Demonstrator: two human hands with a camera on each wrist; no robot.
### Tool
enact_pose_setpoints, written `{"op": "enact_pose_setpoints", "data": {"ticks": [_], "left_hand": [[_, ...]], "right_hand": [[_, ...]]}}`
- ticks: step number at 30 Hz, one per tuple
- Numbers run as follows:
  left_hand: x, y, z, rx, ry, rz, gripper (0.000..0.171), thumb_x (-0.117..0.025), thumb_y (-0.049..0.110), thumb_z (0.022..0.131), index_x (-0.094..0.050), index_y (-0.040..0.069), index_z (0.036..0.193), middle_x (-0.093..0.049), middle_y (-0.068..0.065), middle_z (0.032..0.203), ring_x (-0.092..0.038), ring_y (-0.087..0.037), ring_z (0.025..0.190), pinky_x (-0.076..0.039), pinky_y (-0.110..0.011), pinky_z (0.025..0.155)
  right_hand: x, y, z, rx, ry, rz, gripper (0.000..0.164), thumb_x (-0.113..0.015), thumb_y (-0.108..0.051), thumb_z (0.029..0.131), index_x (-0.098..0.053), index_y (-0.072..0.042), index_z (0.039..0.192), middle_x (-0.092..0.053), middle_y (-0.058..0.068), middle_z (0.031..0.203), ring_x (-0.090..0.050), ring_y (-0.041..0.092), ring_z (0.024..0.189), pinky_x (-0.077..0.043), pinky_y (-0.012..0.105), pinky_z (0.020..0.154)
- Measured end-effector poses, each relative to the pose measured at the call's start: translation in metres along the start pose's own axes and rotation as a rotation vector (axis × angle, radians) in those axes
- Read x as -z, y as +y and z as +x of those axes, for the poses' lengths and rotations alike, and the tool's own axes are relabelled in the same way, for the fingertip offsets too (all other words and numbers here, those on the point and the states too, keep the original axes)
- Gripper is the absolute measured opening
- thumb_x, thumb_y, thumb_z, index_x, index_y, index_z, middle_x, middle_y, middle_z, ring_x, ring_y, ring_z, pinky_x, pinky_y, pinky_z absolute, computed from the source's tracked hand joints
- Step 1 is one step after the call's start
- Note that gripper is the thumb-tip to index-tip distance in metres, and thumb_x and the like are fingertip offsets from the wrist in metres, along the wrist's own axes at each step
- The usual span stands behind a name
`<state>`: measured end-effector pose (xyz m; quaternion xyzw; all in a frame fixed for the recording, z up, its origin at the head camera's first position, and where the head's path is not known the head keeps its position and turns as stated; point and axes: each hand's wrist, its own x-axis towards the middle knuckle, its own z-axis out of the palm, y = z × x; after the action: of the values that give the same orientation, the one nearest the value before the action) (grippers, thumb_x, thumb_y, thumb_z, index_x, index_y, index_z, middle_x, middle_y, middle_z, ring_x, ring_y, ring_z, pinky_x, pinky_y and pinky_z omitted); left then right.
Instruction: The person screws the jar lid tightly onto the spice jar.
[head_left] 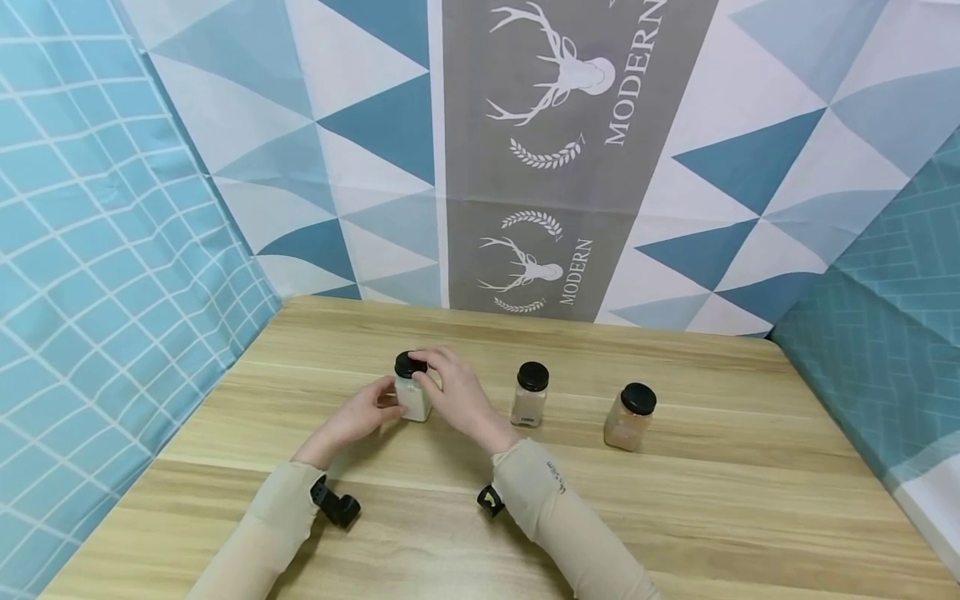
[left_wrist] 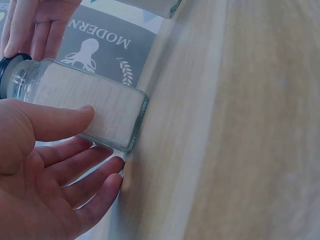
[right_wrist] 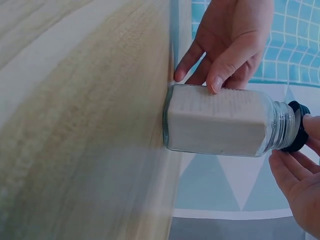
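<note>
A square clear glass jar [head_left: 414,402] of white powder stands upright on the wooden table. My left hand [head_left: 366,410] holds its body, thumb [left_wrist: 65,120] on one face and fingers around the other side. At the top, my right hand [head_left: 459,390] pinches the black lid [right_wrist: 299,127] between thumb and fingers. In the right wrist view the lid sits slightly tilted at the end of the neck, with glass threads [right_wrist: 282,125] showing below it.
To the right stand two more black-lidded jars, one with pale contents [head_left: 529,407] and one pinkish-brown [head_left: 627,427]. The wooden tabletop [head_left: 712,517] runs back to a patterned cloth wall [head_left: 375,183]. Black cameras [head_left: 341,507] hang at both wrists.
</note>
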<state>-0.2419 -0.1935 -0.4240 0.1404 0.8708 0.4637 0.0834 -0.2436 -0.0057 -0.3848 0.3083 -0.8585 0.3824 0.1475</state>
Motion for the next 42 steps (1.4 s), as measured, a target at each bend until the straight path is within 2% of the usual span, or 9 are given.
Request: {"op": "enact_pose_setpoints", "data": {"ticks": [10, 20, 30, 42], "left_hand": [[-0.0015, 0.0004, -0.0004, 0.001, 0.003, 0.012, 0.044, -0.056, 0.011, 0.089, -0.042, -0.003, 0.129, -0.05, -0.024, 0.124, -0.051, -0.038, 0.113, -0.043, -0.047, 0.092], [-0.0012, 0.0011, -0.0003, -0.011, -0.004, -0.005, 0.045, -0.056, 0.013, 0.09, -0.041, -0.002, 0.13, -0.05, -0.023, 0.123, -0.051, -0.037, 0.113, -0.044, -0.047, 0.091], [-0.0015, -0.0013, 0.0, -0.015, -0.014, -0.012, 0.046, -0.056, 0.013, 0.09, -0.04, -0.002, 0.13, -0.05, -0.024, 0.124, -0.051, -0.037, 0.113, -0.044, -0.046, 0.09], [-0.0017, -0.0042, 0.0014, -0.029, -0.014, -0.009, 0.044, -0.055, 0.013, 0.09, -0.04, -0.003, 0.129, -0.051, -0.022, 0.122, -0.052, -0.035, 0.112, -0.045, -0.045, 0.09]], "right_hand": [[-0.0032, 0.0009, -0.0013, -0.013, -0.035, -0.018, 0.031, -0.056, -0.02, 0.091, -0.057, -0.013, 0.12, -0.051, 0.004, 0.131, -0.048, 0.021, 0.119, -0.038, 0.037, 0.1], [-0.0041, 0.0031, -0.0031, -0.006, -0.038, -0.033, 0.033, -0.056, -0.017, 0.09, -0.057, -0.013, 0.123, -0.049, 0.006, 0.133, -0.048, 0.022, 0.121, -0.037, 0.036, 0.101], [-0.0059, 0.003, -0.0057, -0.031, -0.001, -0.035, 0.032, -0.055, -0.017, 0.091, -0.058, -0.016, 0.123, -0.052, 0.003, 0.129, -0.049, 0.019, 0.118, -0.039, 0.034, 0.099], [-0.008, 0.0056, -0.0047, 0.027, 0.064, -0.013, 0.029, -0.056, -0.018, 0.09, -0.061, -0.013, 0.119, -0.056, 0.003, 0.124, -0.053, 0.018, 0.114, -0.041, 0.029, 0.097]]}}
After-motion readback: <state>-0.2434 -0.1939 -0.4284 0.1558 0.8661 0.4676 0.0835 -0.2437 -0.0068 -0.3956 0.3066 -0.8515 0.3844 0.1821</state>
